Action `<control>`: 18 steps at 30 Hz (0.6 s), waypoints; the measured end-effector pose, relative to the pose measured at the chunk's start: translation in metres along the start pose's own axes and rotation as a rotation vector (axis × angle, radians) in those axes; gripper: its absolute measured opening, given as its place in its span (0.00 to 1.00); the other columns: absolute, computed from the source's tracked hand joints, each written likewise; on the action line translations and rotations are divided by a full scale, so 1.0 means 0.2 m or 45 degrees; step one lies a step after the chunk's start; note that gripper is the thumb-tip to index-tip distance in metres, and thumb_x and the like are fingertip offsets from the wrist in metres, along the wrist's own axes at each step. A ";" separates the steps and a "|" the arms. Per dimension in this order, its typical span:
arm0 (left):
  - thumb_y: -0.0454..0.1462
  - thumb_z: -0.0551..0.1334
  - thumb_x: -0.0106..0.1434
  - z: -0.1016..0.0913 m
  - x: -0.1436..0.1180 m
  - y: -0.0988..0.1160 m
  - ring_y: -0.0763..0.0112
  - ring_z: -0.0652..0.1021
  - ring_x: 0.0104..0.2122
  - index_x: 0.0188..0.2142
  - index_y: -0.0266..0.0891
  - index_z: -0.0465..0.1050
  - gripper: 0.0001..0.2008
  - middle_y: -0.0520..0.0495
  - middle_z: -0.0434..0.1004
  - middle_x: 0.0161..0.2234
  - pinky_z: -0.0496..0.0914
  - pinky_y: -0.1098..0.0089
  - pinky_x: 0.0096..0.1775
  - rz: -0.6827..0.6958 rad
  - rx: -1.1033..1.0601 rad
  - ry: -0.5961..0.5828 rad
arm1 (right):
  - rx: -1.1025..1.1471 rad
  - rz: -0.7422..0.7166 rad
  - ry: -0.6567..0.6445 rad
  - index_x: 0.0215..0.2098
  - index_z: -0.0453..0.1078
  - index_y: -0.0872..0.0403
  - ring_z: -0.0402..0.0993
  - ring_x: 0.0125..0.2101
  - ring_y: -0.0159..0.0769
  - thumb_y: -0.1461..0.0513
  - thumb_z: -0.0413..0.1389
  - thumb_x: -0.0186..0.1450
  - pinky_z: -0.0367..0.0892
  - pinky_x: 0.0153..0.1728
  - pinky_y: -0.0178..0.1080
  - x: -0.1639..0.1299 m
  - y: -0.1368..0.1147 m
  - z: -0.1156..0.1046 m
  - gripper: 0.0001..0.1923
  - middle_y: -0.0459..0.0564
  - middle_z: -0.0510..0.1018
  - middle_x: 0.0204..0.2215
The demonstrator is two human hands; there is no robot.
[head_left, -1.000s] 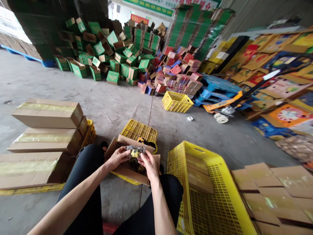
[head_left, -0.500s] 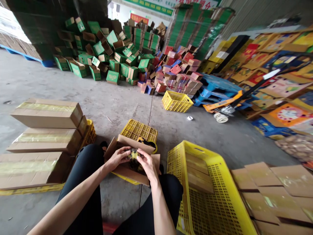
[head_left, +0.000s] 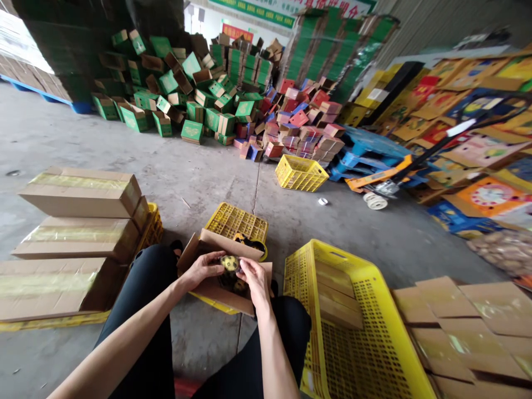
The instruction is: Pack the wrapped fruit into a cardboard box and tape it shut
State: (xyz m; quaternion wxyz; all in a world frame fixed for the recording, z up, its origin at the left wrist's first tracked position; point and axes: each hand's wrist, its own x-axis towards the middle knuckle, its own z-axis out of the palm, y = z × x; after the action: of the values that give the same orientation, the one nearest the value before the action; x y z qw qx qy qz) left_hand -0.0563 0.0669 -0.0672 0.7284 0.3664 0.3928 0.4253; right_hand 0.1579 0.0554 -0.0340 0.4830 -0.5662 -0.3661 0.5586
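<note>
An open brown cardboard box [head_left: 216,291] rests between my knees on a yellow crate [head_left: 236,221]. Both hands reach into its mouth. My left hand [head_left: 203,269] and my right hand [head_left: 254,279] hold a small yellow and dark packaged item [head_left: 230,263] between their fingertips, low inside the box. More dark and yellow items lie in the box under it. My forearms come in from the bottom of the view over my dark trousers.
A large yellow crate [head_left: 353,327] with flat cardboard stands right of my knee. Taped brown boxes [head_left: 78,221] are stacked on the left. Flat cartons [head_left: 469,321] lie at the right. Green and red boxes [head_left: 216,100] pile up behind, by a pallet jack [head_left: 386,183].
The item was held up above the box with shiny wrapping showing. My hands have lowered it into the box, and only its yellow top shows between my fingers.
</note>
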 end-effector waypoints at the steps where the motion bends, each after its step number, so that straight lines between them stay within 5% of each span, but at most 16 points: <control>1: 0.45 0.82 0.52 0.00 0.00 0.00 0.55 0.83 0.48 0.58 0.40 0.81 0.35 0.39 0.85 0.52 0.76 0.60 0.51 -0.012 0.022 0.019 | 0.014 0.012 0.002 0.42 0.84 0.53 0.84 0.41 0.47 0.39 0.75 0.50 0.83 0.40 0.45 0.00 0.00 0.00 0.33 0.56 0.87 0.42; 8: 0.50 0.79 0.53 -0.02 0.01 0.04 0.52 0.84 0.47 0.50 0.38 0.86 0.28 0.40 0.88 0.47 0.74 0.59 0.53 0.048 0.180 0.090 | 0.064 0.023 -0.055 0.41 0.84 0.53 0.83 0.38 0.42 0.40 0.74 0.52 0.82 0.38 0.42 -0.02 -0.03 0.02 0.30 0.54 0.86 0.42; 12: 0.50 0.79 0.53 -0.02 0.00 0.04 0.52 0.83 0.47 0.46 0.37 0.88 0.25 0.41 0.89 0.45 0.73 0.58 0.57 0.077 0.117 0.081 | 0.051 0.046 -0.124 0.47 0.83 0.54 0.83 0.40 0.41 0.42 0.74 0.54 0.82 0.41 0.41 -0.03 -0.03 0.01 0.32 0.54 0.86 0.42; 18: 0.48 0.81 0.51 -0.01 0.01 0.03 0.56 0.84 0.44 0.39 0.38 0.87 0.21 0.41 0.88 0.41 0.76 0.62 0.49 0.034 -0.039 0.203 | -0.023 0.063 -0.203 0.58 0.78 0.49 0.85 0.40 0.41 0.47 0.73 0.57 0.80 0.39 0.40 -0.05 -0.03 0.00 0.33 0.53 0.85 0.48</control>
State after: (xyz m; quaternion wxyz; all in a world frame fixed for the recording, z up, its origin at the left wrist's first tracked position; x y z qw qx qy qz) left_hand -0.0584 0.0709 -0.0639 0.6947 0.3253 0.4380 0.4688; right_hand 0.1576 0.0486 -0.0250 0.4334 -0.5331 -0.3943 0.6103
